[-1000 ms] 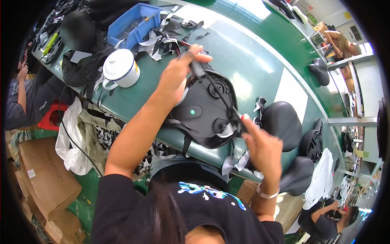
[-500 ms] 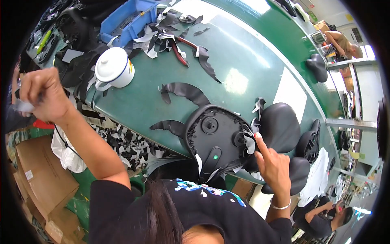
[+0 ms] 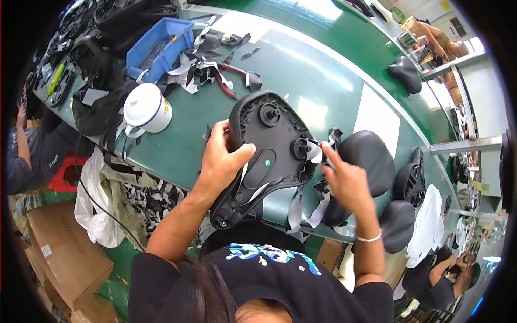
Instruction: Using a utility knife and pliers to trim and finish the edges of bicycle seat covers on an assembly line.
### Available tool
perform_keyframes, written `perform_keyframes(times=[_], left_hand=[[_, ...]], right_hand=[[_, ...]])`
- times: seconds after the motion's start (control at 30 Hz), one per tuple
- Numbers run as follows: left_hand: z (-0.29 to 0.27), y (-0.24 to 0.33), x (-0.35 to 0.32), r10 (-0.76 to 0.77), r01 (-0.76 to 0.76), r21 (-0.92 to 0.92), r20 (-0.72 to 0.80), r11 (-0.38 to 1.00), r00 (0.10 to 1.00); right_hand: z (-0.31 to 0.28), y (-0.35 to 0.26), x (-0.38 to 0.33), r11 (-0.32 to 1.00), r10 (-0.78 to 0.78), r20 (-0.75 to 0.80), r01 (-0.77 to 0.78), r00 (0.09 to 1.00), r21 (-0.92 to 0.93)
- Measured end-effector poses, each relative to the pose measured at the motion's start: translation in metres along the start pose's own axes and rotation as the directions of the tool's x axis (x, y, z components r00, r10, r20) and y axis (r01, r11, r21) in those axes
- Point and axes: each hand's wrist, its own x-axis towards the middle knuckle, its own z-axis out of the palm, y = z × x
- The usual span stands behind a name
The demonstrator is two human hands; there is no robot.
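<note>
A black bicycle-type saddle is tilted with its underside up near the table's front edge, its nose toward me. My left hand is closed around its left edge, thumb lying over the underside. Beside the right edge, my right hand has its fingers curled around something small with a red tip, too hidden to name. Its index finger points at a pale strip of cover material by the right post. More loose trim strips hang below that edge.
To the left stand a white lidded enamel mug and a blue bin. Black and white scraps surround red-handled pliers. Finished-looking black saddles lie at the right. Cardboard boxes stand on the floor; other people are farther off.
My left hand has come down from the far left and taken hold of the saddle's edge. The saddle has turned and tilted up, and the long strips on its left no longer show there.
</note>
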Motion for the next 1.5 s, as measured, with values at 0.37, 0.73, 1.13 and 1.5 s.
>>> perform_keyframes(times=[0.37,0.73,1.13,1.5], left_hand=[[0.060,-0.031,-0.078,0.294,-0.255,0.275,-0.111,0.927,0.949],[0.034,-0.034,-0.080,0.183,-0.175,0.078,-0.122,0.982,0.975],[-0.010,0.009,0.049,-0.327,0.351,-0.106,0.193,0.931,0.925],[0.112,-0.056,0.165,0.445,-0.743,0.551,0.596,0.379,0.668]], right_hand=[[0.039,-0.066,-0.103,0.603,0.442,0.236,-0.482,0.865,0.636],[0.031,-0.039,-0.027,0.883,0.190,-0.473,0.062,0.860,0.466],[-0.048,0.112,0.068,0.771,0.373,-0.125,-0.232,0.920,0.594],[-0.021,0.311,0.258,0.018,0.686,-0.093,0.111,0.721,0.994]])
